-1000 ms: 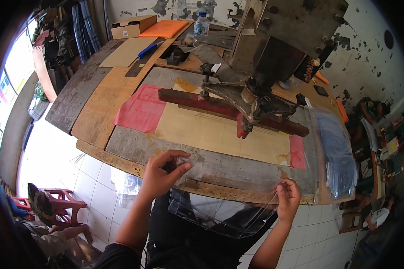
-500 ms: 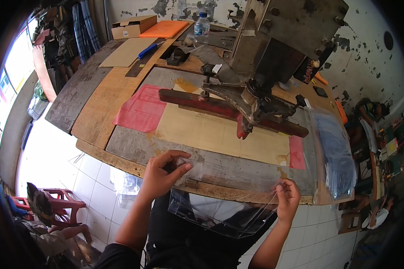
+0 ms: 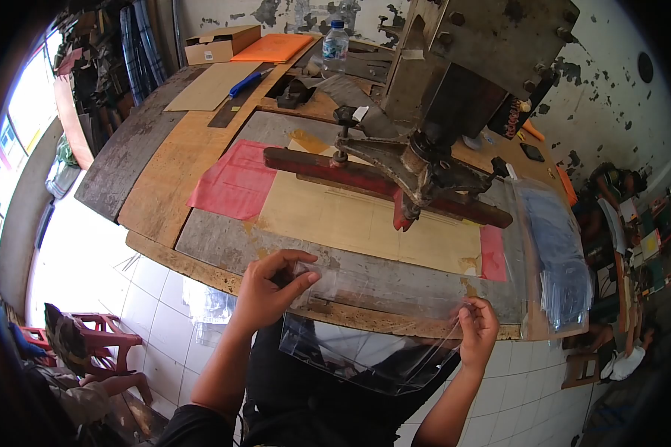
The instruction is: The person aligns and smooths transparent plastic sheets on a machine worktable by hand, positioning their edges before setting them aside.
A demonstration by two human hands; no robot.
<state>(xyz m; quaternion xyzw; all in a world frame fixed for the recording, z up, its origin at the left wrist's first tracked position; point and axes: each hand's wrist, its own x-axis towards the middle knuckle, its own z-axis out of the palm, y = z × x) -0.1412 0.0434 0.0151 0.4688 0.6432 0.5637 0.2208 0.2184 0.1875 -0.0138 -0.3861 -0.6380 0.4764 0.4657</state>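
Observation:
A clear plastic sheet hangs between my hands at the front edge of the work table, its lower part drooping over my lap. My left hand pinches its left end between thumb and fingers. At the right end, my right hand has its fingers closed on the sheet's corner. Just beyond lies a yellowish pad on the grey plate, with pink-red material at its left. Above the pad is the press's red metal bar.
The press head rises at the back. A stack of clear plastic pieces lies on the right. Behind stand a water bottle, a blue cutter, an orange envelope and a cardboard box. People sit at far right.
My hands and the plastic sheet stay almost exactly where they were. At far right, a person in the background has shifted slightly.

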